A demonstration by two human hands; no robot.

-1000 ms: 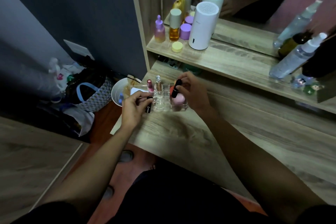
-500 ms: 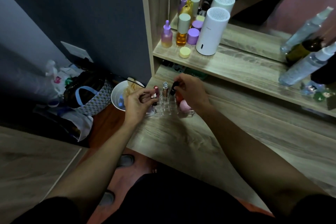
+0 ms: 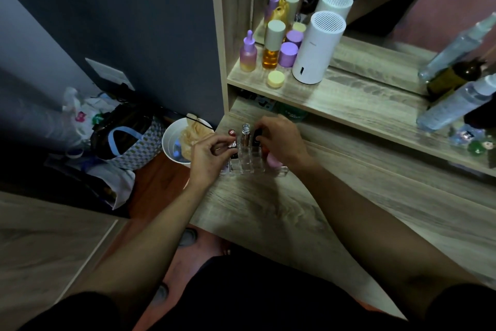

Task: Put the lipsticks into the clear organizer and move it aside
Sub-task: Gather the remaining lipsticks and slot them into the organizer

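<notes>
Clear organizer [image 3: 251, 161] stands on the wooden desk [image 3: 349, 196], at its far left corner, just below the shelf [image 3: 335, 99]; both hands are at it.

Left hand [image 3: 209, 153] is at the organizer's left side; fingers curled narrow around a small silver-banded lipstick [image 3: 232, 146], pinched between thumb and fingertips; its lower end is at the organizer's left slots, seating not clear.

Right hand [image 3: 284, 140] reaches over the organizer's far right part; fingertips closed on a black lipstick [image 3: 257, 137] that stands upright in or over a far slot; which one, cannot tell.

Already upright in the far row: a lipstick with dark red cap [image 3: 232, 132] at left; a clear tube with silver top [image 3: 245, 133] beside it. A pink rounded item [image 3: 273, 162] sits at the near right of the organizer, partly under the right wrist.

On the shelf, far: purple dropper bottle [image 3: 248, 54]; amber bottle [image 3: 272, 47]; lilac jar [image 3: 288, 54]; small yellow jar [image 3: 276, 79]; white cylinder [image 3: 318, 47]. Clear spray bottles [image 3: 456, 105] lean at far right.

Left of the desk, on the floor: white bin [image 3: 174, 146]; patterned bag [image 3: 131, 140].
</notes>
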